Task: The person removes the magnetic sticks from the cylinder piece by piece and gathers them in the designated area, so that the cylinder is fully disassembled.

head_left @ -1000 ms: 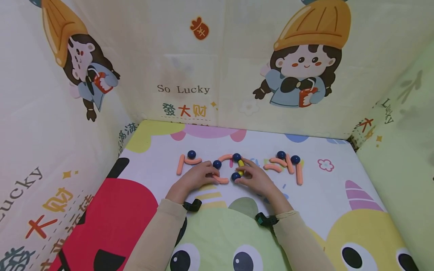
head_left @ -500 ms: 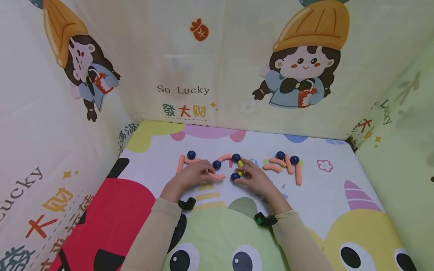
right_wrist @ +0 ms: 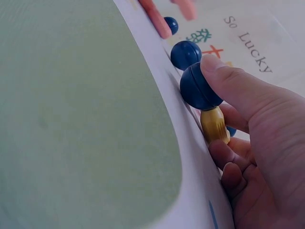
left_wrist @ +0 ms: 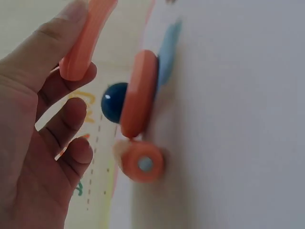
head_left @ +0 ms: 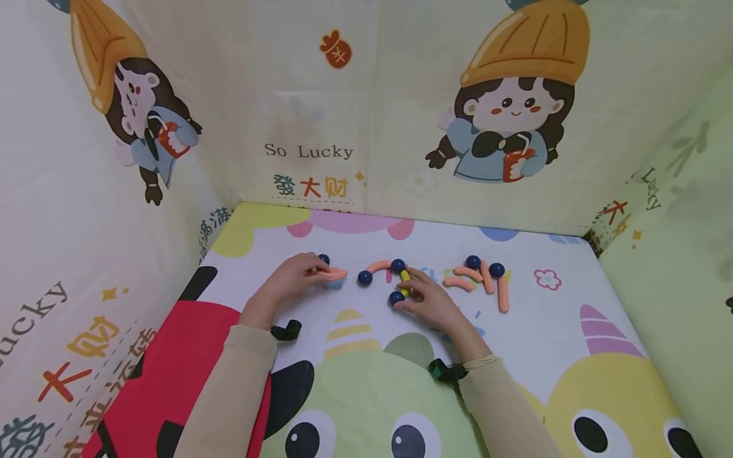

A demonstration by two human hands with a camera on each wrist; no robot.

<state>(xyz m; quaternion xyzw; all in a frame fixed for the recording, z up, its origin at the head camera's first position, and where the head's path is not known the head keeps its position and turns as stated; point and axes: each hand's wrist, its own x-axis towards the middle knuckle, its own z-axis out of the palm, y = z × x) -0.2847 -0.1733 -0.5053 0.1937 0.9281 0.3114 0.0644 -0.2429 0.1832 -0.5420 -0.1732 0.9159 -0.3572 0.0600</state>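
Observation:
My left hand pinches a curved orange rod between thumb and fingers, lifted above the mat. Below it in the left wrist view lie another orange rod, a dark blue ball touching it, and a rod seen end-on with a grey disc in its end. My right hand holds a short yellow rod, thumb against the blue ball on its near end. In the head view, a second ball sits at the far end, followed by a curved orange rod and another ball.
To the right of my right hand, several orange rods lie with two blue balls. The pieces rest on a cartoon-printed mat. Printed cloth walls stand at the back and both sides.
My left hand has lifted the curved orange rod away from near the ring of pieces and carried it left, over the left group. My right hand stays at the yellow rod.

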